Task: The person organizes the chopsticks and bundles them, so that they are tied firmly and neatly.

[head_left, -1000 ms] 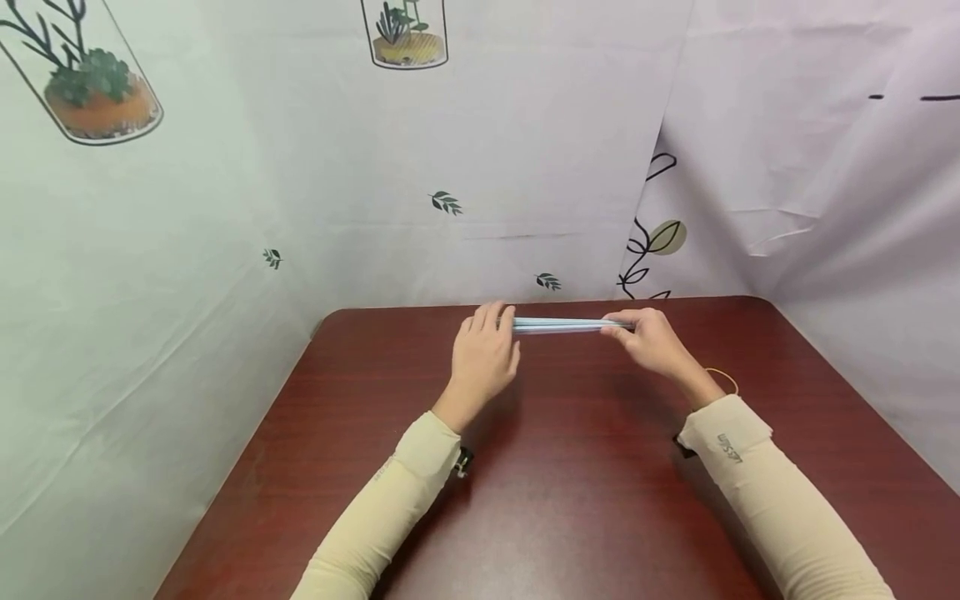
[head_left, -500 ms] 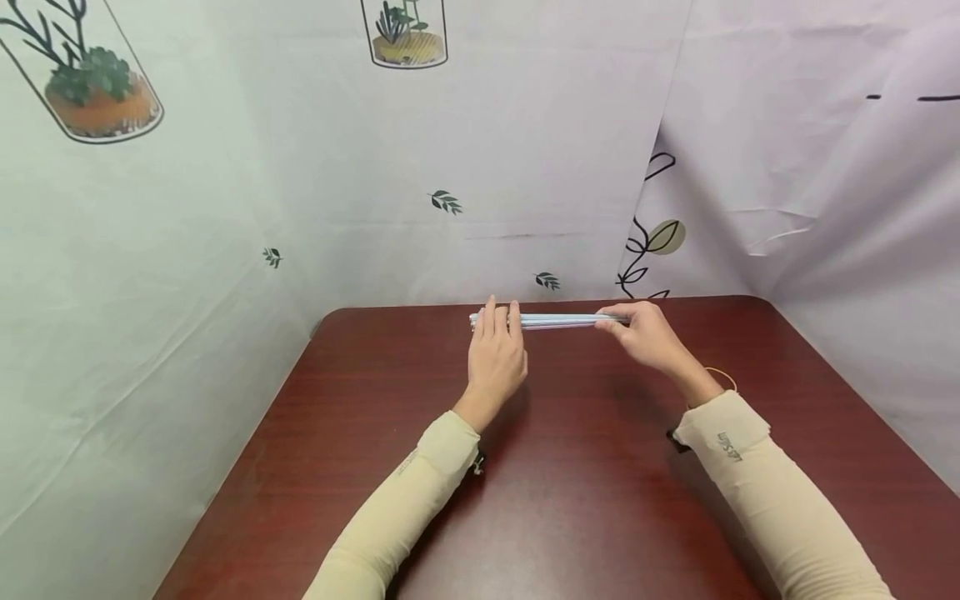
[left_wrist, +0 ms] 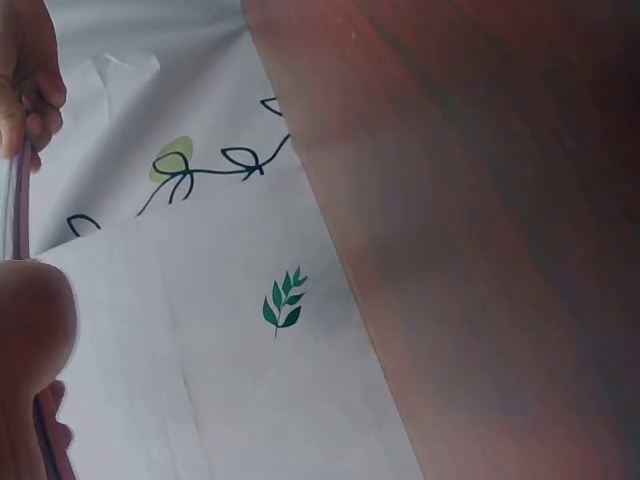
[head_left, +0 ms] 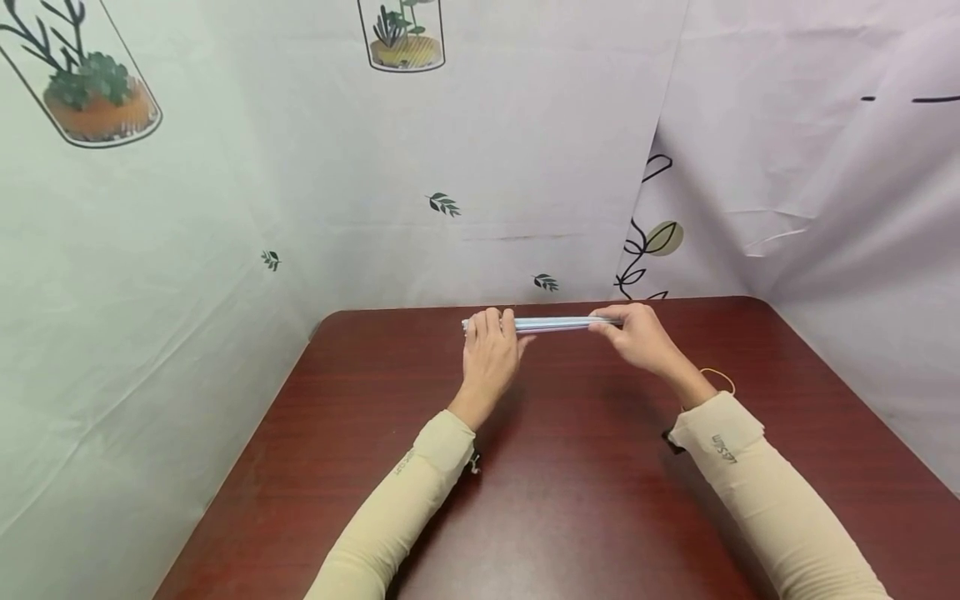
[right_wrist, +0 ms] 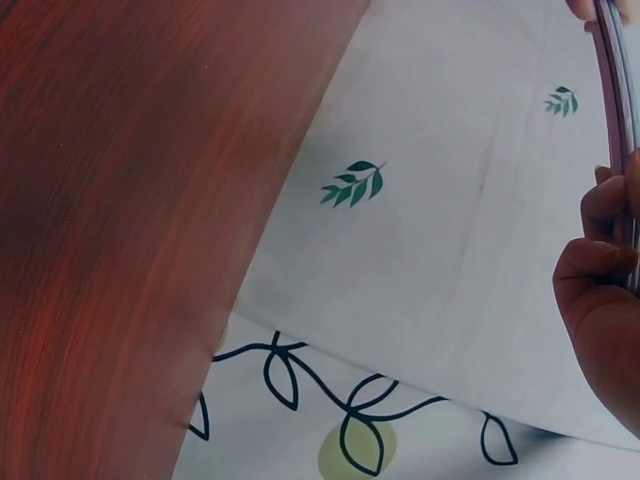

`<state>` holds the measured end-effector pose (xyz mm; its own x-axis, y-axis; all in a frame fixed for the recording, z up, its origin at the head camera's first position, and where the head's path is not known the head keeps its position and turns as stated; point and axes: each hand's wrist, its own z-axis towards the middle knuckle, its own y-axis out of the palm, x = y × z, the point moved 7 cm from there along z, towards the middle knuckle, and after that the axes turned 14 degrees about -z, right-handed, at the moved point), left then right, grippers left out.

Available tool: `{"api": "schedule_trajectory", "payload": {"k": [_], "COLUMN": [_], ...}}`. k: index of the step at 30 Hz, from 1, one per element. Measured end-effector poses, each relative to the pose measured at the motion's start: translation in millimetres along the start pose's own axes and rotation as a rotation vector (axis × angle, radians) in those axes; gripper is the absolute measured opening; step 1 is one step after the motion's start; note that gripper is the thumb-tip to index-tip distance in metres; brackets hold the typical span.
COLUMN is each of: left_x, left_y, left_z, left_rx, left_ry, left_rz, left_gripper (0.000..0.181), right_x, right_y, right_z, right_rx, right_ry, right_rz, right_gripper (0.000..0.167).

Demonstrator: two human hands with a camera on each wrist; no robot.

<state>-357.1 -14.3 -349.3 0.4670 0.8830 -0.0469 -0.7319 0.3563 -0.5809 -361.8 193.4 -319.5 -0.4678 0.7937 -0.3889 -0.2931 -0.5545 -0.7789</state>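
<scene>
A thin bundle of long pale-blue and purple pieces [head_left: 555, 322] is held level above the table's far part; what it is cannot be told. The left hand [head_left: 489, 358] grips its left part, fingers over the far side, the left tip poking out past them. Its right end is pinched between thumb and fingers of the right hand [head_left: 641, 337]. In the left wrist view the bundle [left_wrist: 16, 205] runs between both hands. The right wrist view shows the bundle's purple side [right_wrist: 610, 100] and the curled fingers of the right hand [right_wrist: 605, 300].
The dark red-brown table [head_left: 570, 467] has its far edge close behind the hands. White cloth [head_left: 360, 208] printed with leaves and potted plants hangs behind it and along both sides.
Over the last second the left hand has shifted slightly right along the bundle, and its left tip now shows. The right hand has moved slightly left, still pinching its end.
</scene>
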Motion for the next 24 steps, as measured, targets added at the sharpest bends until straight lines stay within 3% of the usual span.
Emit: {"api": "schedule_trajectory", "payload": {"k": [6,16,20,24], "left_x": [-3.5,-7.1,-6.2,-5.1], "left_y": [-5.9,-5.3,-5.8,-5.3], "left_z": [4.0,2.6,2.8,3.0], "left_rx": [0.031,0.054,0.098,0.104], "left_ry": [0.042,0.112,0.121,0.114], "left_rz": [0.008,0.033,0.031,0.033], "left_gripper": [0.040,0.048,0.048,0.052], "right_x": [-0.7,-0.5,-0.5,-2.9], "right_y": [1.3,2.3,1.9,-1.1], "right_z": [-1.1,-2.8,-2.9,-2.1], "right_rx": [-0.009,-0.002,0.001,0.021], "right_ry": [0.010,0.005,-0.002,-0.019], "right_rz": [0.008,0.011,0.015,0.017], "right_gripper": [0.018,0.016,0.015,0.013]}}
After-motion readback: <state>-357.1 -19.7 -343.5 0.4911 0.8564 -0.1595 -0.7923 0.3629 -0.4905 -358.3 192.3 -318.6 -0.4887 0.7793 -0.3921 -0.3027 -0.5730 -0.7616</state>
